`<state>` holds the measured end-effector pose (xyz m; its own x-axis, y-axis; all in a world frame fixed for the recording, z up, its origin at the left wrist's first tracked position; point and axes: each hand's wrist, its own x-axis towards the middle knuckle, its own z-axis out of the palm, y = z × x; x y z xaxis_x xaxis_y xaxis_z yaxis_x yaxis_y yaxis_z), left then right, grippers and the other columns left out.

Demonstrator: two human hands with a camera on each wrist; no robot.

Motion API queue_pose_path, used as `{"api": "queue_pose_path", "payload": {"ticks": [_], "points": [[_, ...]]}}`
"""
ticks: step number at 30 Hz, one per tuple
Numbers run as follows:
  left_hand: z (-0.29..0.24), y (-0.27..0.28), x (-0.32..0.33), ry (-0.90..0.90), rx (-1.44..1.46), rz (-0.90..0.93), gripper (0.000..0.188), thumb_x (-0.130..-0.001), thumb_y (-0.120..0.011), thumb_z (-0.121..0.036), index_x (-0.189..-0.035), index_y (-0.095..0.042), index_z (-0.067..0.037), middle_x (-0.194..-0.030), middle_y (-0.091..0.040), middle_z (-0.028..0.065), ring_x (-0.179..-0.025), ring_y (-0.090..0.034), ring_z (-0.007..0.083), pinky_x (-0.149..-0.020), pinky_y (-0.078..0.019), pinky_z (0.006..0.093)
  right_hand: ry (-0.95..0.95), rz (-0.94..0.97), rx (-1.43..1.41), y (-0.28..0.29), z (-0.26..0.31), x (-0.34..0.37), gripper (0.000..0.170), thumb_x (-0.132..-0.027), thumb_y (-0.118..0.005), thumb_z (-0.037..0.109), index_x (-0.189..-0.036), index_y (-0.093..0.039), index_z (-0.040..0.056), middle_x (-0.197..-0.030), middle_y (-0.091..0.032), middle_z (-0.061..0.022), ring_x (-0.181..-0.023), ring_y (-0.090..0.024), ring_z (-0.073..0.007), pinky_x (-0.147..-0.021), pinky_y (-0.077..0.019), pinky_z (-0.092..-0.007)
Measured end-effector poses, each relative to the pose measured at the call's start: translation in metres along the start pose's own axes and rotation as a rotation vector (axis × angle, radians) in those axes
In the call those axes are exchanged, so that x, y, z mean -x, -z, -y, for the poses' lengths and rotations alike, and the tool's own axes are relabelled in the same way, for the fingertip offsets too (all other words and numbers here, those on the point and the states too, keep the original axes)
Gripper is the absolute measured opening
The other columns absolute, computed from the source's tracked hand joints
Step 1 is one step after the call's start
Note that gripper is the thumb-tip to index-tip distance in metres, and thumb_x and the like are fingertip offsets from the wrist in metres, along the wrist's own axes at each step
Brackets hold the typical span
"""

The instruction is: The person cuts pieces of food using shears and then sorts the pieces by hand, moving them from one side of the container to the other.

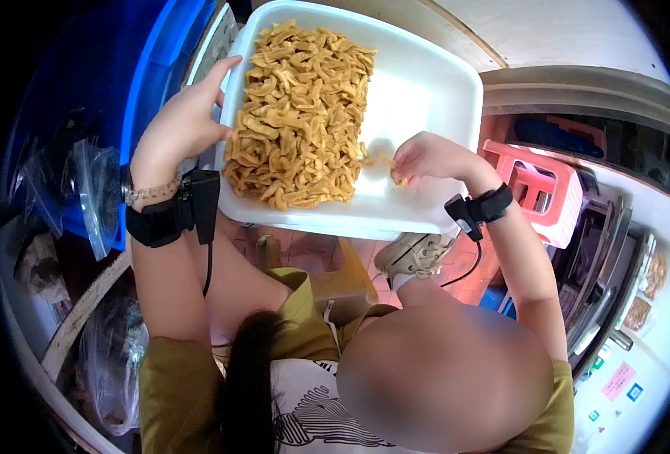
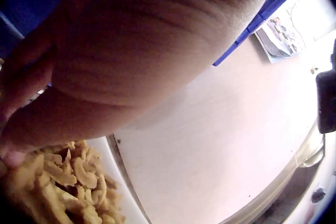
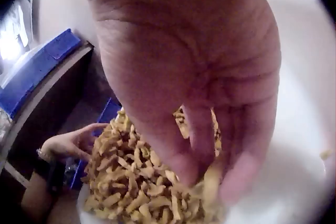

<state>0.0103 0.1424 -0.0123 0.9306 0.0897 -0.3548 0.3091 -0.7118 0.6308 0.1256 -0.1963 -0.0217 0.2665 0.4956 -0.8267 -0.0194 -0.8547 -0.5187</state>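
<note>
A white plastic tub lies before me, its left part heaped with curved yellow-brown food strips. My left hand rests at the tub's left rim, index finger and thumb spread along it; its other fingers are partly hidden. In the left wrist view the thumb lies close by the heap. Over the bare right part of the tub, my right hand pinches a strip between thumb and fingers, just right of the heap's edge.
A blue plastic bin stands on the left, with clear plastic bags in front. A pink stool is at the right. A yellow stool shows below the tub, near a shoe.
</note>
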Motion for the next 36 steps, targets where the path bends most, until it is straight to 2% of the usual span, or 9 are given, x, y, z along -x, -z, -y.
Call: {"api": "queue_pose_path", "payload": {"ticks": [4,6,13,15,21,28,30,33,36], "points": [[0.002,0.000,-0.002,-0.018,-0.005,-0.001,0.096,-0.065,-0.072,0.007,-0.145,-0.028,-0.021,-0.097,-0.063,0.0136,-0.089,-0.065,0.0293,-0.077,-0.0508,0.0378,-0.006,-0.185,0.089,0.011,0.010,0.008,0.014,-0.079,-0.067,0.012,-0.081,-0.068,-0.0020,-0.076,-0.068,-0.0063,-0.069,-0.064,-0.0115,-0.066,-0.0515,-0.0246],[-0.003,0.001,-0.001,0.010,0.019,0.005,0.096,-0.065,-0.072,0.006,-0.145,-0.028,-0.021,-0.097,-0.063,0.0137,-0.089,-0.065,0.0301,-0.078,-0.0507,0.0383,0.149,-0.278,-0.073,0.012,0.016,0.012,0.015,-0.079,-0.068,0.014,-0.075,-0.067,-0.0007,-0.068,-0.064,-0.0039,-0.062,-0.060,-0.0108,-0.060,-0.0478,-0.0244],[0.005,-0.002,-0.003,-0.039,-0.014,-0.022,0.095,-0.064,-0.071,0.006,-0.145,-0.029,-0.021,-0.093,-0.063,0.0137,-0.090,-0.065,0.0329,-0.080,-0.0501,0.0402,0.308,-0.326,-0.122,0.003,0.061,0.011,0.019,-0.081,-0.070,0.016,-0.075,-0.064,-0.0007,-0.069,-0.064,-0.0034,-0.064,-0.061,-0.0095,-0.065,-0.0481,-0.0232],[0.005,-0.002,-0.003,-0.032,0.000,-0.020,0.095,-0.064,-0.071,0.006,-0.144,-0.029,-0.021,-0.093,-0.063,0.0140,-0.090,-0.064,0.0327,-0.080,-0.0500,0.0399,0.246,-0.266,-0.177,0.001,0.076,0.006,0.011,-0.083,-0.067,0.008,-0.090,-0.064,0.0002,-0.085,-0.068,-0.0055,-0.076,-0.065,-0.0113,-0.072,-0.0531,-0.0243],[0.003,-0.001,-0.002,-0.016,-0.025,-0.014,0.094,-0.065,-0.073,0.006,-0.144,-0.029,-0.021,-0.094,-0.062,0.0147,-0.090,-0.064,0.0318,-0.079,-0.0497,0.0393,0.400,-0.279,-0.290,-0.001,0.122,-0.002,0.016,-0.086,-0.065,0.016,-0.089,-0.064,0.0001,-0.085,-0.068,-0.0069,-0.075,-0.065,-0.0114,-0.071,-0.0533,-0.0240],[0.003,0.001,-0.001,-0.014,0.026,0.005,0.095,-0.065,-0.073,0.007,-0.145,-0.029,-0.022,-0.094,-0.061,0.0138,-0.078,-0.065,0.0266,-0.071,-0.0520,0.0378,0.370,-0.431,0.066,0.010,0.130,-0.038,0.023,-0.086,-0.066,0.017,-0.099,-0.065,-0.0030,-0.089,-0.068,-0.0087,-0.081,-0.066,-0.0134,-0.073,-0.0529,-0.0239],[0.005,0.000,0.000,-0.015,0.043,0.006,0.095,-0.065,-0.073,0.007,-0.145,-0.029,-0.022,-0.095,-0.060,0.0137,-0.076,-0.065,0.0258,-0.070,-0.0523,0.0375,0.640,-0.561,0.079,0.021,0.113,-0.033,0.022,-0.089,-0.061,0.013,-0.104,-0.064,-0.0024,-0.095,-0.067,-0.0080,-0.087,-0.065,-0.0132,-0.074,-0.0536,-0.0255],[0.005,-0.001,0.000,-0.020,0.034,-0.010,0.095,-0.066,-0.072,0.007,-0.145,-0.029,-0.022,-0.096,-0.060,0.0136,-0.077,-0.065,0.0262,-0.070,-0.0523,0.0376,0.408,-0.576,-0.149,0.028,0.096,-0.010,0.021,-0.090,-0.056,0.008,-0.107,-0.062,-0.0005,-0.099,-0.065,-0.0061,-0.089,-0.065,-0.0128,-0.074,-0.0544,-0.0273],[0.003,-0.001,-0.001,-0.020,0.014,-0.012,0.094,-0.066,-0.072,0.007,-0.145,-0.030,-0.022,-0.096,-0.060,0.0144,-0.077,-0.066,0.0270,-0.071,-0.0525,0.0374,0.133,-0.436,0.090,0.036,0.043,-0.023,0.023,-0.084,-0.061,0.009,-0.106,-0.062,0.0041,-0.096,-0.065,-0.0031,-0.078,-0.064,-0.0120,-0.066,-0.0530,-0.0260]]}}
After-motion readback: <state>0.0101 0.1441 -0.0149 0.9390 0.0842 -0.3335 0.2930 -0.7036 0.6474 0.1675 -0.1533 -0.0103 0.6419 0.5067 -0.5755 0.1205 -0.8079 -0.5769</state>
